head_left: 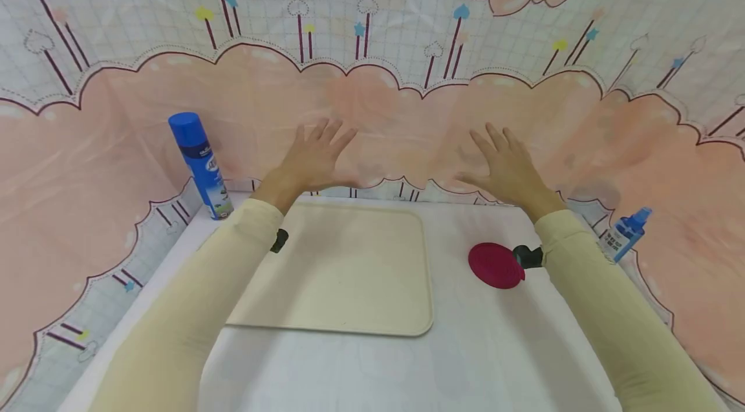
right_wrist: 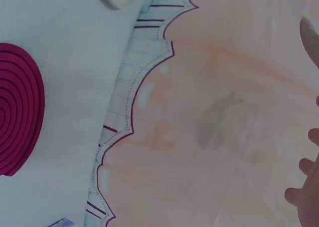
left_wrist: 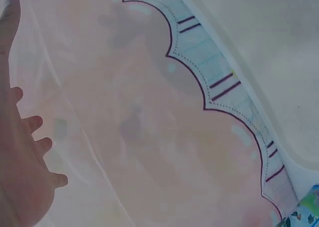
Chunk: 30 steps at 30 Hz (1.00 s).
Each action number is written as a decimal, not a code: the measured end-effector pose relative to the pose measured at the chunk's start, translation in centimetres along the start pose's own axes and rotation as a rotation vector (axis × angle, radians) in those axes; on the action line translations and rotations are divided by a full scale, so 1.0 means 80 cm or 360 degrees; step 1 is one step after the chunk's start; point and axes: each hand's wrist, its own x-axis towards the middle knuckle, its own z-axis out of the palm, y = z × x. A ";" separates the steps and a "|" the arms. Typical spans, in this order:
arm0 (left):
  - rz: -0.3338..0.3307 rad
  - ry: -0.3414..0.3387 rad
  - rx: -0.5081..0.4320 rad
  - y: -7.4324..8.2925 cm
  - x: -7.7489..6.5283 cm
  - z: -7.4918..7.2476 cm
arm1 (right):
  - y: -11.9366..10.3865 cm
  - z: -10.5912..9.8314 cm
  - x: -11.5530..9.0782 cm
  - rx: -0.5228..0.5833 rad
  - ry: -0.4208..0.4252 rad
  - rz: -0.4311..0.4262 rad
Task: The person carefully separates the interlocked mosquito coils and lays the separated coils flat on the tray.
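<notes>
Both hands are raised over the far edge of the table with fingers spread. My left hand (head_left: 314,158) holds nothing; beneath its forearm lies a cream rectangular tray (head_left: 349,270). To its left stands a blue spray can (head_left: 204,169). The right hand (head_left: 505,169) is likewise bare-palmed and touches no object. Nearest to it on the table is a dark red round mat (head_left: 496,265) with ring-like ridges. In the left wrist view the left hand (left_wrist: 25,152) shows at the left edge; in the right wrist view the right hand (right_wrist: 309,187) shows at the right edge.
A small blue-capped bottle (head_left: 625,234) stands at the right, partly behind the right sleeve. Dark wrist-camera parts (head_left: 528,257) show beside the sleeves. The white table (head_left: 349,373) meets a peach patterned cloth (head_left: 396,127) at its back and sides.
</notes>
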 end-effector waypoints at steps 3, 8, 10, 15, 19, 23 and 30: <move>0.0019 -0.0001 0.0012 0.008 0.003 0.002 | 0.003 -0.001 -0.004 0.0009 -0.0013 -0.0003; 0.0048 -0.0007 -0.0014 0.026 0.009 0.012 | 0.013 0.000 -0.015 0.0039 -0.0023 0.0005; 0.0064 -0.0016 -0.0051 0.037 0.011 0.018 | 0.019 0.000 -0.020 0.0052 -0.0030 0.0015; 0.0118 -0.0060 -0.0133 0.069 0.014 0.033 | 0.032 0.005 -0.037 0.0096 -0.0102 0.0068; 0.0149 -0.0087 -0.0148 0.092 0.015 0.044 | 0.040 0.012 -0.050 0.0153 -0.0157 0.0130; 0.0188 -0.0075 -0.0152 0.112 0.017 0.058 | 0.049 0.020 -0.063 0.0195 -0.0182 0.0187; 0.0240 -0.0111 -0.0260 0.154 0.017 0.082 | 0.073 0.037 -0.086 0.0264 -0.0252 0.0264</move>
